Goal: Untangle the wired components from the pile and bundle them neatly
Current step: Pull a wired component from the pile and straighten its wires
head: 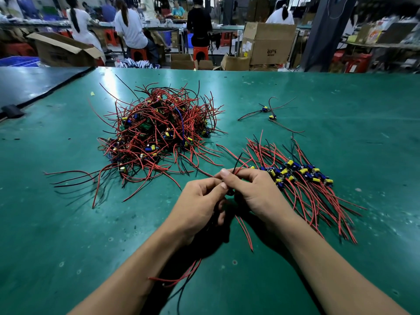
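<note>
Mostly green table (pixel 318 92) w/ pile (pixel 159 130), boxes (pixel 268 44) behind.

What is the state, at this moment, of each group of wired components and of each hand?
Pile: tangled heap.
Sorted row: components side by side, wires fanned, no tie visible.
Two loose components: apart, wires crossing.
Held wires: red and black, ends loose.
Left hand: pinches them.
Right hand: pinches them.

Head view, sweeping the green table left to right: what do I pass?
Black block at the table edge → tangled pile → left hand → right hand, both pinching wires → straightened row of components.
</note>
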The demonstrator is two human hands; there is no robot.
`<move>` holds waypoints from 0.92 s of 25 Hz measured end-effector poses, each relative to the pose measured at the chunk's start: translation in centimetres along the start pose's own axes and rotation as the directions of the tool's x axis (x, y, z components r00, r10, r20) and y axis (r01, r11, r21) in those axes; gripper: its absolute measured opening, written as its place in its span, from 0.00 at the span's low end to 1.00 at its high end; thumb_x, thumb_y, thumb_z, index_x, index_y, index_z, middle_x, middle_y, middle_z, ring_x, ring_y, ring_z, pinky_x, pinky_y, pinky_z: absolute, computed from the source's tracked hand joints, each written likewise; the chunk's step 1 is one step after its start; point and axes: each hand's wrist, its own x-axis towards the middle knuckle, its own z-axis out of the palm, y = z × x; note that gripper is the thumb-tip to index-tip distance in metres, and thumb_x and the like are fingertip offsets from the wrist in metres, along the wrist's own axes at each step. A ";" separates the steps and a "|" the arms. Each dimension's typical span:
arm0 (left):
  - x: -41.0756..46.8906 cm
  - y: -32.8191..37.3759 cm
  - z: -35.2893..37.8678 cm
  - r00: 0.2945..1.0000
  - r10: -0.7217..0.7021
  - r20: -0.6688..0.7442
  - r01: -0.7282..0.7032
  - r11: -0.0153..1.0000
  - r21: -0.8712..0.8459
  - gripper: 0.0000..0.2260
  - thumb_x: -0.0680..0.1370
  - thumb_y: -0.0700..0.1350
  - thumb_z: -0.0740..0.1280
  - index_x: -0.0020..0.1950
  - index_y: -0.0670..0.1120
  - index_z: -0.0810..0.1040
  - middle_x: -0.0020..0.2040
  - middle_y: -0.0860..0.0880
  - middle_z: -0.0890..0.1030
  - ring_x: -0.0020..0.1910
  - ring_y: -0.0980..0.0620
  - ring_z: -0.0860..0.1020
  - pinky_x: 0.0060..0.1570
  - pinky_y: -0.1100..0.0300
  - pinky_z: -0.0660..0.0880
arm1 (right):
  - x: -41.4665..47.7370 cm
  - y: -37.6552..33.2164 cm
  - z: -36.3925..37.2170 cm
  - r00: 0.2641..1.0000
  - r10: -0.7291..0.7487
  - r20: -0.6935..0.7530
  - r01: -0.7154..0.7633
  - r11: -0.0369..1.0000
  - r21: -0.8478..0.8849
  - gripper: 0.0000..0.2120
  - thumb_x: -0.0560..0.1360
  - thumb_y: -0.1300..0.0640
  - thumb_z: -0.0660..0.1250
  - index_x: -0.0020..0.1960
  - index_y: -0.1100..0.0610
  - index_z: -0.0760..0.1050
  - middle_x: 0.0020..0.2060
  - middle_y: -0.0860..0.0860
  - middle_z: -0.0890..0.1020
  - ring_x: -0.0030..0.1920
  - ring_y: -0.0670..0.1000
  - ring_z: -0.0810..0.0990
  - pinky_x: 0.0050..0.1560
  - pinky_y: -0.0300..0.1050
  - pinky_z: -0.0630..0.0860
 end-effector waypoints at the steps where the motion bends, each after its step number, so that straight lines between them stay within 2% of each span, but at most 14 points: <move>1: 0.0 0.0 0.0 1.000 0.009 0.001 -0.009 1.000 0.021 0.12 0.82 0.40 0.61 0.44 0.31 0.72 0.23 0.48 0.69 0.18 0.53 0.69 0.20 0.66 0.63 | 0.1 -0.1 -0.2 0.999 -0.044 -0.017 0.043 0.995 -0.090 0.09 0.77 0.55 0.71 0.47 0.61 0.85 0.37 0.54 0.85 0.35 0.48 0.83 0.34 0.39 0.78; 4: 0.0 0.0 0.0 0.999 0.037 0.013 -0.038 0.997 0.064 0.11 0.82 0.40 0.62 0.40 0.39 0.74 0.23 0.48 0.69 0.18 0.52 0.69 0.22 0.65 0.64 | 0.4 -0.2 -0.8 0.982 -0.185 -0.034 0.156 0.900 -0.407 0.11 0.78 0.52 0.70 0.45 0.59 0.86 0.39 0.49 0.87 0.40 0.43 0.84 0.43 0.33 0.75; 6: -0.1 -0.1 0.1 0.998 0.053 0.028 -0.055 0.993 0.101 0.12 0.81 0.40 0.62 0.38 0.42 0.74 0.24 0.48 0.70 0.19 0.51 0.70 0.24 0.62 0.64 | 0.6 -0.1 -1.1 0.965 -0.252 -0.077 0.177 0.836 -0.519 0.12 0.78 0.51 0.70 0.45 0.59 0.86 0.40 0.48 0.86 0.43 0.43 0.84 0.47 0.34 0.75; 11: -0.1 0.0 0.1 0.993 0.095 0.071 -0.107 0.977 0.185 0.10 0.81 0.41 0.63 0.42 0.37 0.75 0.25 0.48 0.72 0.21 0.50 0.72 0.28 0.59 0.66 | 1.0 0.0 -1.3 0.895 -0.364 -0.256 0.178 0.820 -0.543 0.14 0.77 0.48 0.71 0.41 0.57 0.86 0.30 0.44 0.83 0.33 0.39 0.77 0.39 0.36 0.71; 13: 0.0 0.0 0.1 0.991 0.102 0.081 -0.115 0.977 0.182 0.10 0.81 0.41 0.63 0.43 0.36 0.75 0.25 0.50 0.73 0.22 0.51 0.73 0.28 0.58 0.67 | 1.1 0.1 -1.2 0.878 -0.367 -0.308 0.162 0.832 -0.530 0.15 0.78 0.47 0.70 0.39 0.56 0.85 0.23 0.42 0.76 0.27 0.41 0.72 0.33 0.35 0.67; 14: 0.0 0.1 0.1 0.991 0.104 0.085 -0.119 0.976 0.184 0.10 0.81 0.41 0.63 0.43 0.36 0.75 0.25 0.50 0.73 0.22 0.51 0.73 0.28 0.58 0.67 | 1.1 0.2 -0.9 0.888 -0.317 -0.334 0.139 0.876 -0.463 0.17 0.79 0.47 0.69 0.38 0.56 0.84 0.21 0.43 0.72 0.24 0.43 0.68 0.29 0.37 0.65; 15: 0.0 0.1 0.1 0.990 0.107 0.089 -0.122 0.975 0.186 0.10 0.81 0.41 0.64 0.43 0.37 0.76 0.25 0.50 0.73 0.22 0.51 0.74 0.28 0.59 0.67 | 1.2 0.2 -0.6 0.908 -0.215 -0.359 0.103 0.946 -0.306 0.18 0.80 0.47 0.67 0.37 0.57 0.82 0.21 0.44 0.68 0.21 0.44 0.64 0.26 0.38 0.63; 16: -0.1 0.1 0.0 0.990 0.108 0.093 -0.124 0.975 0.184 0.09 0.81 0.41 0.64 0.43 0.39 0.77 0.25 0.49 0.73 0.22 0.50 0.74 0.28 0.59 0.67 | 1.3 0.0 -0.4 0.931 -0.061 -0.359 0.044 0.998 -0.054 0.19 0.81 0.48 0.65 0.36 0.58 0.79 0.23 0.47 0.66 0.19 0.45 0.62 0.22 0.38 0.60; 17: -0.1 0.1 0.0 0.989 0.108 0.098 -0.124 0.977 0.176 0.09 0.81 0.41 0.64 0.42 0.41 0.79 0.25 0.49 0.74 0.23 0.50 0.74 0.28 0.59 0.68 | 1.5 -0.2 -0.3 0.945 0.116 -0.305 -0.051 0.976 0.213 0.20 0.82 0.49 0.64 0.36 0.59 0.76 0.24 0.48 0.65 0.18 0.44 0.60 0.19 0.36 0.58; 18: -0.2 0.0 0.0 0.990 0.102 0.102 -0.118 0.979 0.166 0.09 0.81 0.41 0.64 0.42 0.44 0.80 0.25 0.48 0.74 0.23 0.50 0.74 0.28 0.59 0.68 | 1.6 -0.5 -0.3 0.941 0.265 -0.209 -0.162 0.898 0.409 0.19 0.82 0.50 0.63 0.36 0.59 0.74 0.25 0.48 0.65 0.16 0.43 0.59 0.18 0.35 0.57; 19: -0.2 -0.1 0.0 0.990 0.091 0.104 -0.107 0.982 0.158 0.09 0.81 0.41 0.65 0.42 0.45 0.80 0.25 0.47 0.75 0.23 0.50 0.74 0.28 0.59 0.68 | 1.6 -0.8 -0.5 0.927 0.357 -0.116 -0.251 0.820 0.515 0.19 0.82 0.50 0.62 0.36 0.58 0.72 0.25 0.47 0.65 0.16 0.42 0.59 0.17 0.34 0.57; 20: -0.2 -0.2 0.0 0.992 0.079 0.103 -0.094 0.984 0.152 0.08 0.81 0.41 0.64 0.43 0.45 0.80 0.25 0.47 0.75 0.23 0.50 0.74 0.28 0.59 0.68 | 1.6 -1.0 -0.7 0.917 0.394 -0.055 -0.305 0.785 0.538 0.19 0.82 0.50 0.61 0.36 0.58 0.71 0.26 0.47 0.65 0.16 0.42 0.59 0.17 0.34 0.57; 21: -0.3 -0.3 0.0 0.993 0.069 0.097 -0.083 0.986 0.145 0.08 0.81 0.41 0.64 0.44 0.44 0.80 0.25 0.47 0.75 0.23 0.50 0.75 0.28 0.59 0.69 | 1.6 -1.0 -1.0 0.921 0.387 -0.037 -0.316 0.801 0.508 0.19 0.82 0.50 0.62 0.36 0.58 0.71 0.26 0.48 0.65 0.16 0.42 0.59 0.17 0.34 0.57; 23: -0.2 -0.4 0.1 0.996 0.063 0.062 -0.070 0.990 0.125 0.07 0.81 0.41 0.64 0.45 0.43 0.80 0.25 0.47 0.75 0.22 0.50 0.75 0.26 0.61 0.69 | 1.3 -1.0 -1.1 0.953 0.289 -0.092 -0.240 0.903 0.356 0.19 0.81 0.47 0.64 0.38 0.60 0.74 0.27 0.48 0.67 0.18 0.43 0.60 0.19 0.35 0.58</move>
